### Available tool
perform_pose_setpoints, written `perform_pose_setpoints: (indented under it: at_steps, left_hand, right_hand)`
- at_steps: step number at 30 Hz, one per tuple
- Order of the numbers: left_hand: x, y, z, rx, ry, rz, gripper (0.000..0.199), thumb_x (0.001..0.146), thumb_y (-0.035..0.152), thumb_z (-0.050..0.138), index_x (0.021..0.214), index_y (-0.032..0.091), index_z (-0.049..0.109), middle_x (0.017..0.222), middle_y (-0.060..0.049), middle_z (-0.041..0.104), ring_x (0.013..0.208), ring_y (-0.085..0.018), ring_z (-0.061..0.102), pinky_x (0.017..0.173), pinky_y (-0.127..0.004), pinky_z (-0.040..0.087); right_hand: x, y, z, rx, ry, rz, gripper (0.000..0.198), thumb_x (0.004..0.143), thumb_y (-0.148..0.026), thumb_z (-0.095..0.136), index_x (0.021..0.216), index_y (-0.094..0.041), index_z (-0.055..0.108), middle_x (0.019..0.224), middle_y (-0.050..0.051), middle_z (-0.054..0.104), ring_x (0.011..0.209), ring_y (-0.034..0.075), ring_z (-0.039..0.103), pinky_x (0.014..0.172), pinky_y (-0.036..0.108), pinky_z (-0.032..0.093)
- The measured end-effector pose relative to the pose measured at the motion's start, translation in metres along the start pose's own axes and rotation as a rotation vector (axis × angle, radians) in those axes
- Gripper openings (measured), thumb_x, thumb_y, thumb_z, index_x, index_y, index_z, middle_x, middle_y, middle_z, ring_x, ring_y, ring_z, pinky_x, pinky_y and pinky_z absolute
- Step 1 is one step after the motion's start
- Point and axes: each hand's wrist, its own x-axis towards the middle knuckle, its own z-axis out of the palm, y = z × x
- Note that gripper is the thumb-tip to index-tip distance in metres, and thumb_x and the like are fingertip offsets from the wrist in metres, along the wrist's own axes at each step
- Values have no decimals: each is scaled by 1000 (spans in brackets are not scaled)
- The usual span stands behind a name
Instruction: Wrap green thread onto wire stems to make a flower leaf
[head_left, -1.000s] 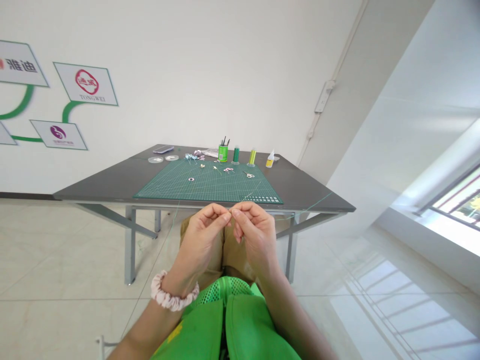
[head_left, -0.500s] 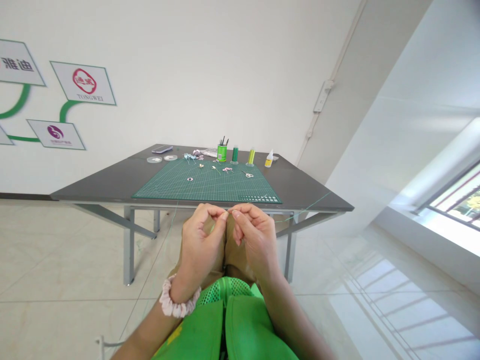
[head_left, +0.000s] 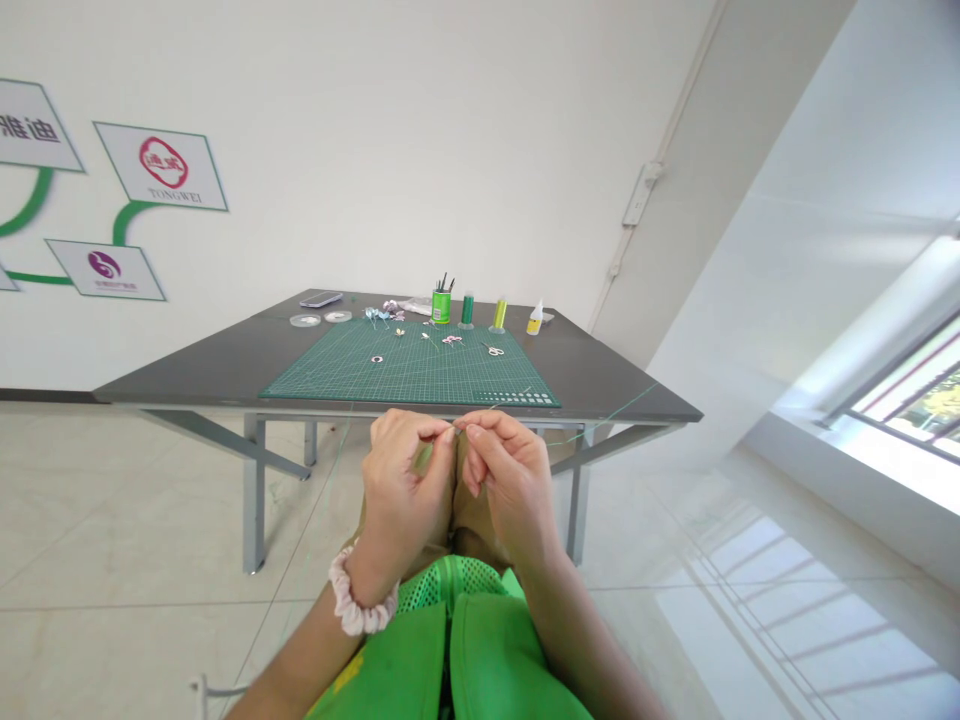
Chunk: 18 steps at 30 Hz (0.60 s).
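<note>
My left hand (head_left: 405,475), with a pale scrunchie (head_left: 358,598) on its wrist, is closed in a pinch of thumb and forefinger above my lap. My right hand (head_left: 510,475) pinches the same way, its fingertips almost meeting the left ones. Whatever lies between the fingertips is too small to make out. A thin green thread (head_left: 619,410) crosses the table's right front corner and runs down toward my right hand; where it ends is unclear. Just beyond both hands lies a green cutting mat (head_left: 420,385) on the dark table (head_left: 202,365).
On the mat are white-handled scissors (head_left: 493,350), a small ring-shaped piece (head_left: 377,359) and pinkish bits (head_left: 452,340). Behind stand a green pen tin (head_left: 441,307), a dark green spool (head_left: 467,310), a yellow-green spool (head_left: 500,315) and a glue bottle (head_left: 535,319). A phone (head_left: 321,299) lies back left.
The view has shifted slightly to the right. Both hands keep their pinches near each other, with only a tiny movement of the fingers. Things on the table stay put.
</note>
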Motion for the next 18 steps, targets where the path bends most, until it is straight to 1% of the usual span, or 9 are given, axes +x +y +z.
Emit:
perform_pose_setpoints:
  at_steps: [6,13,15,16,18]
  left_hand:
    - [-2,-3,1,3,-7,29,15,78,12,65,72,26,67,69,0,67,71,-21,52,79,-34,34]
    - [-3,-5,1,19,-47,48,14,75,12,68,70,26,68,68,0,65,71,-20,51,83,-34,33]
    - [-1,-4,0,-8,-73,6,14,76,13,67,68,24,67,67,0,65,69,-19,51,80,-33,34]
    - [0,-4,-1,-53,-89,-46,12,76,14,67,68,23,67,66,0,64,69,-19,52,77,-32,34]
    - [3,-2,-2,-196,-133,-203,10,76,18,66,68,21,67,66,-1,64,68,-18,52,72,-30,36]
  right_hand:
    - [-1,0,-1,-9,24,6,12,81,-28,63,78,-17,66,42,-10,42,36,6,32,39,21,24]
    - [2,0,-1,-58,54,-41,16,81,-28,64,69,-18,61,43,-10,41,37,6,32,39,21,24]
    - [2,-1,-1,-77,60,-55,16,81,-29,64,69,-19,61,43,-10,40,37,6,32,39,21,24]
    - [2,-1,-1,-84,60,-59,15,80,-29,64,69,-19,62,43,-9,40,37,6,32,39,21,24]
    - [2,0,-1,-95,57,-62,15,80,-29,63,70,-18,63,43,-9,41,37,6,32,38,21,24]
